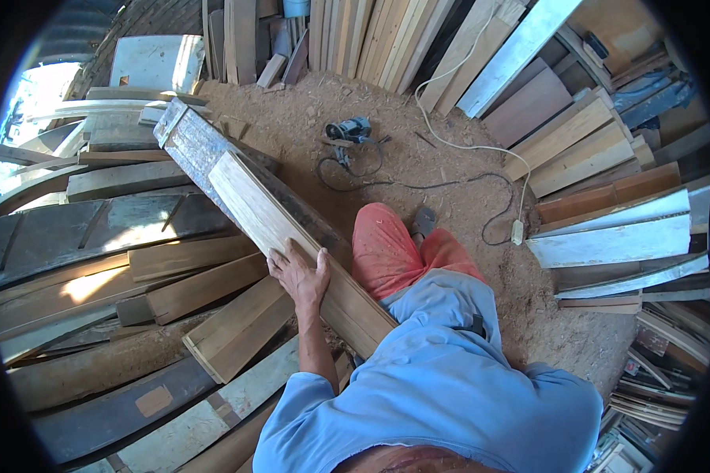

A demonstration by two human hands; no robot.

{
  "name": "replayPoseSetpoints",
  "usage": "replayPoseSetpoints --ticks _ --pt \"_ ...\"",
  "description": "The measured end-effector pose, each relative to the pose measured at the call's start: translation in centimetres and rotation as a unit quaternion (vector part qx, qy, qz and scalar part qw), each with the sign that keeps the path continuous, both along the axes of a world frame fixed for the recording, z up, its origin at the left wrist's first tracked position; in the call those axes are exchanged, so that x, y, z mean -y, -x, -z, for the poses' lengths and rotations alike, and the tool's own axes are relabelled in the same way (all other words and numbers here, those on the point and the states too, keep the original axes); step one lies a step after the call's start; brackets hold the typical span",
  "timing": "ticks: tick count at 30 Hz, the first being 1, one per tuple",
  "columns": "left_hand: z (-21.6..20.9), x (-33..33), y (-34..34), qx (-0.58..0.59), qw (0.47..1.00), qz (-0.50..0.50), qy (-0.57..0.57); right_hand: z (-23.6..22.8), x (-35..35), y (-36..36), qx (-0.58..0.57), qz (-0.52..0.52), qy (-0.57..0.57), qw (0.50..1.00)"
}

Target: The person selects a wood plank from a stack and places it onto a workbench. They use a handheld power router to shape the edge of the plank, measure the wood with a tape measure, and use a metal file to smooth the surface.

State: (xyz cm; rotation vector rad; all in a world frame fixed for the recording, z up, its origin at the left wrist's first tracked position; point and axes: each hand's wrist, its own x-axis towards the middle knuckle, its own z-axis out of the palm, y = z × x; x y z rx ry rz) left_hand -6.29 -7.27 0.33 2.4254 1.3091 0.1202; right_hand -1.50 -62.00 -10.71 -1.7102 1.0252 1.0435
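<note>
My left hand (301, 276) lies on a pale wooden plank (254, 203), fingers spread over its upper face and the thumb at its right edge. Beneath the plank is a longer, worn bench-like beam (185, 142), slanting from the far left toward my body. The plank's near end reaches my lap, beside my bent left leg in red trousers (379, 248). My right arm goes down at my side in a blue sleeve (560, 394); its hand is out of sight.
A blue power tool (349, 130) lies on the sawdust-covered ground (442, 189), trailing a dark cord. A white extension cable (469, 147) ends in a socket (517, 232). Stacked boards (201, 288) crowd the left; more planks (568, 142) lean along the back and right.
</note>
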Motion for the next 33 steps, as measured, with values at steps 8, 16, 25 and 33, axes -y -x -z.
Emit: replayPoseSetpoints --ticks 8,16,25,33 --pt "1.3 -2.0 -1.4 -0.050 0.998 -0.021 0.023 2.1 -0.8 -0.3 -0.038 0.083 0.020 0.996" --pt "0.2 -4.4 -3.1 -0.082 0.995 -0.055 0.017 1.0 -2.3 -1.8 -0.067 0.130 0.031 0.989" --pt "-0.1 -4.8 -3.3 -0.090 0.993 -0.075 0.014 4.3 0.9 -3.1 -0.046 0.157 0.076 0.984" --pt "1.0 -5.5 -4.0 -0.068 0.992 -0.109 -0.010 8.6 3.1 -16.0 -0.037 0.205 0.183 0.961"
